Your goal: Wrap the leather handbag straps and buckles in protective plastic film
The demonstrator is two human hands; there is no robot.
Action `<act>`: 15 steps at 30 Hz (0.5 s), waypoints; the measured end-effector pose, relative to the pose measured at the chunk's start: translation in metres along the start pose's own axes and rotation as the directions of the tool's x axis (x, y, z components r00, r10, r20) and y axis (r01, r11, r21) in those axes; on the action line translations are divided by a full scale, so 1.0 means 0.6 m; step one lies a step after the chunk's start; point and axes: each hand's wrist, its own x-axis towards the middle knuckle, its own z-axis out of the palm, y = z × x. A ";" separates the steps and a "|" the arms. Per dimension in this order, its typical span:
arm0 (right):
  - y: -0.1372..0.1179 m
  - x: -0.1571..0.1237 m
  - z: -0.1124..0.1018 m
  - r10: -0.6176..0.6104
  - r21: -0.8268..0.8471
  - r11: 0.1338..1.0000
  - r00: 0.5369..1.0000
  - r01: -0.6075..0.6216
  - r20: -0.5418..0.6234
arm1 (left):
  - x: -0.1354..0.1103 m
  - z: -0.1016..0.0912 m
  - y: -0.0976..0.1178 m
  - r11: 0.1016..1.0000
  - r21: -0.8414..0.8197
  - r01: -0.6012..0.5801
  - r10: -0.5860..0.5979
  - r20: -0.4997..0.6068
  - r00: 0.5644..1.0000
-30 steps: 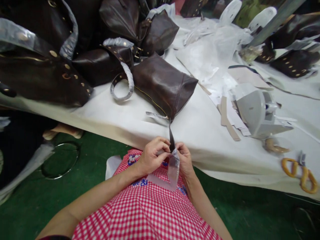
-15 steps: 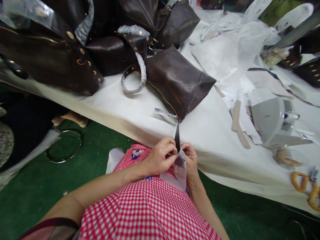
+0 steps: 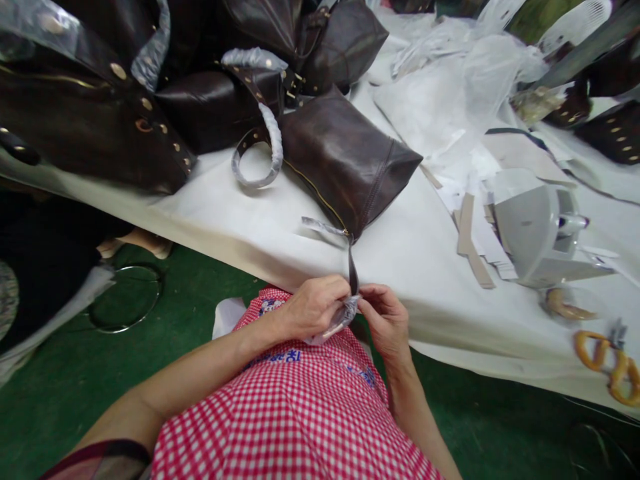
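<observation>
A dark brown leather bag (image 3: 345, 157) with a gold zipper lies on the white-covered table. From its near corner a narrow leather strap (image 3: 353, 267) runs to my hands at the table's edge. Thin plastic wrap (image 3: 345, 315) is bunched around the strap's near end. My left hand (image 3: 315, 307) is closed on the wrap and strap, its fingertips partly hidden. My right hand (image 3: 387, 317) pinches the wrap's edge from the other side with thumb and finger. Beside the bag's zipper end lies a plastic-wrapped zipper tab (image 3: 323, 227).
More brown bags (image 3: 90, 127) with wrapped handles are piled at the left and back. Plastic sheets (image 3: 450, 87) lie at the back right. A grey tape dispenser (image 3: 530, 227), paper strips (image 3: 470, 233), a tape roll (image 3: 567, 305) and orange-handled scissors (image 3: 595, 350) lie to the right.
The loose plastic that hung below my hands is now wound around the strap, toward my left hand. My right hand has turned and shifted slightly right.
</observation>
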 end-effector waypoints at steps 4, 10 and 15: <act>0.003 -0.002 -0.002 -0.044 -0.085 0.995 0.998 0.048 0.049 | 0.003 0.004 -0.003 1.000 0.028 0.000 0.000 0.004 1.000; 0.014 -0.008 0.002 0.024 -0.016 1.000 1.000 -0.024 0.004 | -0.003 0.012 0.007 0.979 -0.189 0.073 -0.090 -0.081 0.993; 0.007 -0.001 -0.003 -0.123 -0.013 0.992 0.992 0.123 0.025 | 0.001 0.014 0.017 0.861 -0.443 0.251 -0.278 0.004 0.961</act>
